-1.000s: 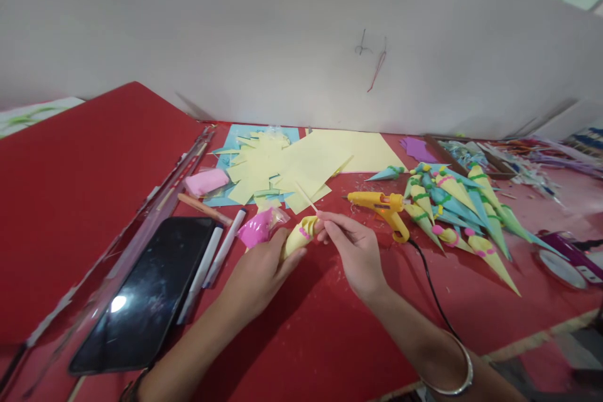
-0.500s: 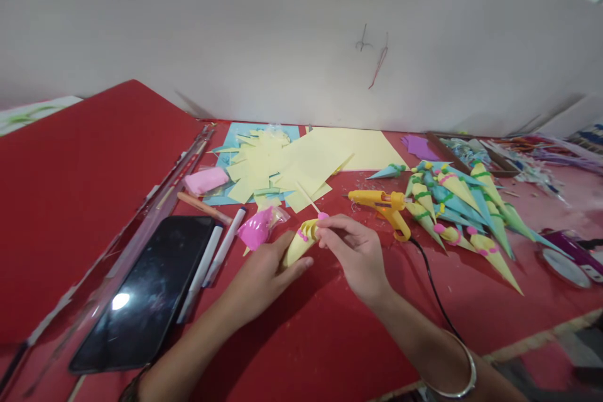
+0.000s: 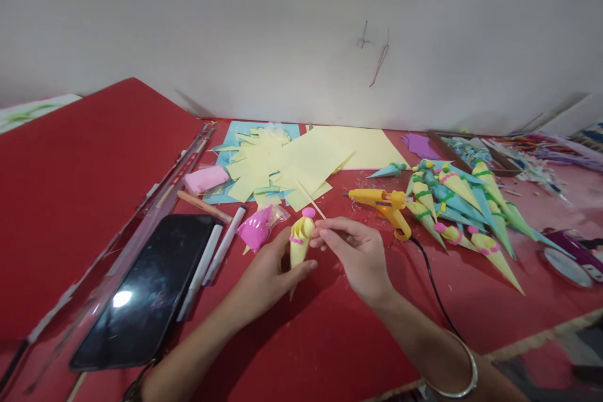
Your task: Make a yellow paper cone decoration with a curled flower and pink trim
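Note:
My left hand [image 3: 269, 269] is closed around a small yellow paper cone [image 3: 298, 254], its point downward and the thumb across its front. The cone has curled folds near the top, a pink clay trim and a pink clay ball [image 3: 308, 212] on its upper end. My right hand [image 3: 357, 251] has its fingers pinched together against the cone's right edge, just below the ball; the exact fingertip contact is partly hidden. A thin pale stick [image 3: 308, 196] lies behind the right fingers. Left of the cone is a bag of pink clay [image 3: 257, 228].
A yellow glue gun [image 3: 384, 202] with a black cord lies right of my hands. Beyond it sits a pile of decorated cones [image 3: 455, 201]. Yellow paper pieces [image 3: 259, 163] spread at the back. Markers [image 3: 225, 245] and a phone [image 3: 146, 292] lie left.
The cone has turned more upright in my left hand, bringing the pink ball into full view. My right fingers have shifted from the ball to the cone's edge below it.

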The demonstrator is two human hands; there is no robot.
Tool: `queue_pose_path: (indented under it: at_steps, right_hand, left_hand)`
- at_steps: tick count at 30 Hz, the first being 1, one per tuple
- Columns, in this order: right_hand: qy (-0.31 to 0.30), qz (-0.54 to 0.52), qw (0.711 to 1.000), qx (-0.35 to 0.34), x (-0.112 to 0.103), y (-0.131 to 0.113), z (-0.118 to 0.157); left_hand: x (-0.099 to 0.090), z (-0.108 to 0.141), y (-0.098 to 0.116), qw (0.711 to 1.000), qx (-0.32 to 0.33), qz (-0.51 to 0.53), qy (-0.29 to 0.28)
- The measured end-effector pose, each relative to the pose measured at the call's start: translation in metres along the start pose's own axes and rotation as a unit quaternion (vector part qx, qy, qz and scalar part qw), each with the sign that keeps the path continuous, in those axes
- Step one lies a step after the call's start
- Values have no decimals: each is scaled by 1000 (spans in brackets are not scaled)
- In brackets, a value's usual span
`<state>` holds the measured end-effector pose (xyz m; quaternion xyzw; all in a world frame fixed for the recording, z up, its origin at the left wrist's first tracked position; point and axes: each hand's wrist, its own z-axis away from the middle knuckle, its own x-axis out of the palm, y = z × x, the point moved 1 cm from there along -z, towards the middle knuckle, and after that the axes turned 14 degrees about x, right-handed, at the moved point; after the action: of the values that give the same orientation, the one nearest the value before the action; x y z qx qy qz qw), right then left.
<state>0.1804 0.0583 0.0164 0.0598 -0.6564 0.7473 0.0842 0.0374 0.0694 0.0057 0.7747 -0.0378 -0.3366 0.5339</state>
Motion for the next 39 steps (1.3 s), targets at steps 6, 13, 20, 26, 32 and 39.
queue_pose_path:
  at_steps: [6,13,20,26,32,39]
  right_hand:
    - [7,102,989,-104,1,-3,3]
    - [-5,193,965,-176,1,1,2]
    - [-6,202,962,-184,2,2,1]
    - [-13,215,956,-200,0,1,1]
    - [-18,196,963,-186,0,1,1]
    - [2,142,982,-127,0,6,-2]
  left_hand:
    - [3,0,0,999,-1,46,24]
    - [6,1,1,996,-15,89,23]
    - [8,0,4,994,-5,101,30]
    - [7,1,3,994,-10,102,41]
    - [8,1,3,995,-6,85,44]
    - [8,1,1,997,-3,59,41]
